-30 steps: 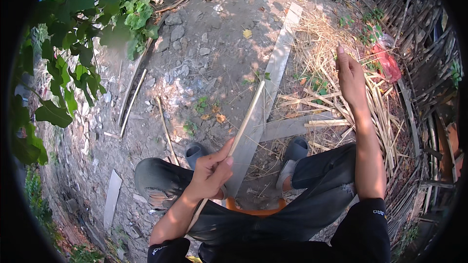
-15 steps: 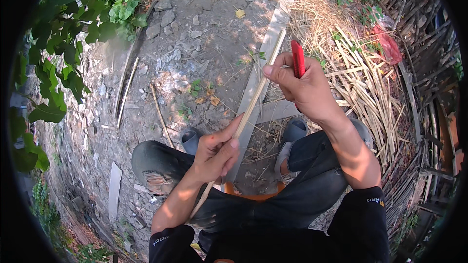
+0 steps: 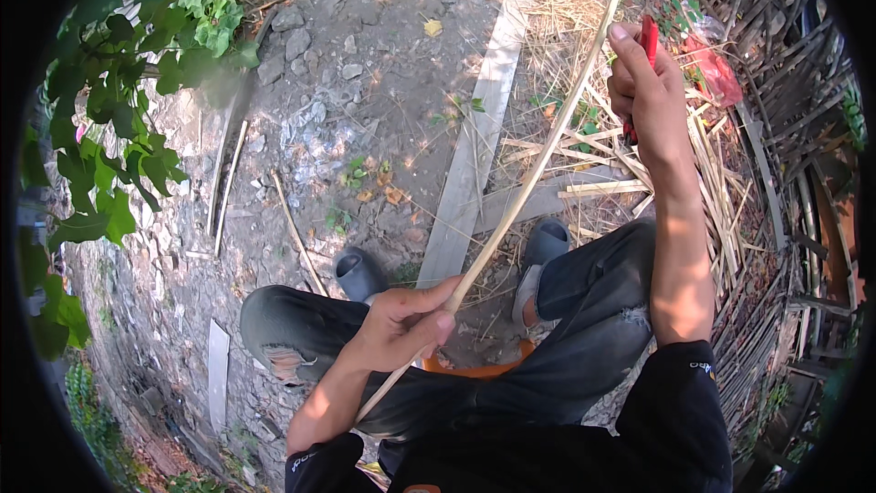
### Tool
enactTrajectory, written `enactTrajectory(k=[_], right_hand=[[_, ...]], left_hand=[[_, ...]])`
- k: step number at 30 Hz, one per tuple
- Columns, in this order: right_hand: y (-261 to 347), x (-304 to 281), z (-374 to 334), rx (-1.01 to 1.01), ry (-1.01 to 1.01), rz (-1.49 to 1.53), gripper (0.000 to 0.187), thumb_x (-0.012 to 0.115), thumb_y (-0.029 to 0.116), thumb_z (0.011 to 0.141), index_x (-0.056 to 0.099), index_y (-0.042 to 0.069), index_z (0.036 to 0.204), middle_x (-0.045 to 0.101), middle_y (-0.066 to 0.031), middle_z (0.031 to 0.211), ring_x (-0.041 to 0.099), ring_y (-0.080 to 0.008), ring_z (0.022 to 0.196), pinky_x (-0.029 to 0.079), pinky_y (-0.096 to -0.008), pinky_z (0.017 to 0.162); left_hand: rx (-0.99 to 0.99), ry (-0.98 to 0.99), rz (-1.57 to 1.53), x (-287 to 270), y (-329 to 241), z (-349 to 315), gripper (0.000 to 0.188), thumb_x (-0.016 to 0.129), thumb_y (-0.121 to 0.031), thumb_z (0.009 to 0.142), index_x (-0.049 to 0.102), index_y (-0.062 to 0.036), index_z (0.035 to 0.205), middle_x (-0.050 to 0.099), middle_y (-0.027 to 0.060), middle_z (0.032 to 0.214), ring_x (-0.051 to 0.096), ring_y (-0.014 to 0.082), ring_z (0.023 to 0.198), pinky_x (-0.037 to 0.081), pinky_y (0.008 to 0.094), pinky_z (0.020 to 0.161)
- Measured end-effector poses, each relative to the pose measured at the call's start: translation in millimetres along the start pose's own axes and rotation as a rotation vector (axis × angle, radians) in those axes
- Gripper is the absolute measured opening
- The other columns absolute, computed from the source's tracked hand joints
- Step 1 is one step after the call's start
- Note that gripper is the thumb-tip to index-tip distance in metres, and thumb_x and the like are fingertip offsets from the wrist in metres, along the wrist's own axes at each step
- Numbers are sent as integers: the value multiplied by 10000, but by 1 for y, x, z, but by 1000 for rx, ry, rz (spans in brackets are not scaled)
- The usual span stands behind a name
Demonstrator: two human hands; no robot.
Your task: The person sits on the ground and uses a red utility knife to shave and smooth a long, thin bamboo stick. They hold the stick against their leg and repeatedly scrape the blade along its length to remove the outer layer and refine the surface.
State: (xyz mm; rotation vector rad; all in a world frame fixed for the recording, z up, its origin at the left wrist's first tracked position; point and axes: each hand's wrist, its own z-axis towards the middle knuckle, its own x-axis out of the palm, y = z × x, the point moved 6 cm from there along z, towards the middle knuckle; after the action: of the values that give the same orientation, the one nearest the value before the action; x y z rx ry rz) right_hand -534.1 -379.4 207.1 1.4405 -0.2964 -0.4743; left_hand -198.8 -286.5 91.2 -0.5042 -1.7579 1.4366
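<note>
A long, pale strip of bamboo point(image 3: 529, 184) runs slantwise from beside my left forearm up to the far right. My left hand point(image 3: 401, 324) is closed around its lower part, thumb along the top, over my lap. Farther out, my right hand point(image 3: 655, 96) is wrapped around a red-handled knife point(image 3: 649, 38), whose red end sticks up above the fingers. The right thumb tip lies against or very close to the strip near its far end; I cannot tell which. No blade shows clearly.
A flat grey board point(image 3: 479, 128) lies on the dirt ahead of my feet, with another crossing it. A heap of split strips point(image 3: 716, 192) and shavings spreads at the right, near a red plastic bag point(image 3: 716, 73). Leafy vines point(image 3: 109, 146) hang at the left. Grey slippers point(image 3: 359, 272) are below.
My right hand has moved up and right with the knife, toward the strip's far end. The strip now leans farther right. My left hand still grips it, slightly lower.
</note>
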Motion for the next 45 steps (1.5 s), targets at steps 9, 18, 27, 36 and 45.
enactTrajectory(k=[9, 18, 27, 36, 45], right_hand=[[-3, 25, -25, -333, 375, -567, 368, 553, 358, 1100, 627, -2, 1087, 559, -119, 827, 540, -218, 775, 459, -362, 735], [11, 11, -13, -275, 147, -665, 505, 506, 430, 1104, 623, -34, 942, 544, -178, 662, 574, -283, 619, 458, -411, 632], [11, 31, -35, -347, 249, -730, 447, 571, 368, 1079, 647, -4, 843, 551, -206, 608, 570, -370, 555, 449, -446, 568], [5, 21, -32, -254, 189, -661, 532, 505, 428, 1104, 622, -24, 849, 518, -203, 604, 475, -321, 532, 423, -447, 579], [-9, 4, -29, -164, 207, -481, 564, 488, 432, 1109, 598, -61, 860, 430, -121, 609, 387, -192, 613, 377, -400, 599]], left_hand=[[141, -264, 324, -20, -4, -3, 464, 700, -6, 956, 621, 17, 1413, 557, -20, 692, 457, 33, 608, 369, 237, 563], [219, -219, 476, -11, -11, 4, 482, 739, 10, 911, 643, 29, 1383, 605, 23, 707, 482, 48, 597, 387, 241, 552], [194, -224, 500, -12, -15, 0, 457, 729, 43, 906, 642, 78, 1353, 593, 48, 697, 493, 62, 585, 392, 252, 544], [193, -196, 478, -11, -14, -3, 439, 729, 61, 895, 653, 95, 1326, 587, 48, 681, 500, 65, 575, 396, 246, 544], [249, -180, 545, -9, -8, 1, 457, 765, 29, 881, 673, 58, 1327, 596, 44, 670, 496, 51, 564, 397, 239, 531]])
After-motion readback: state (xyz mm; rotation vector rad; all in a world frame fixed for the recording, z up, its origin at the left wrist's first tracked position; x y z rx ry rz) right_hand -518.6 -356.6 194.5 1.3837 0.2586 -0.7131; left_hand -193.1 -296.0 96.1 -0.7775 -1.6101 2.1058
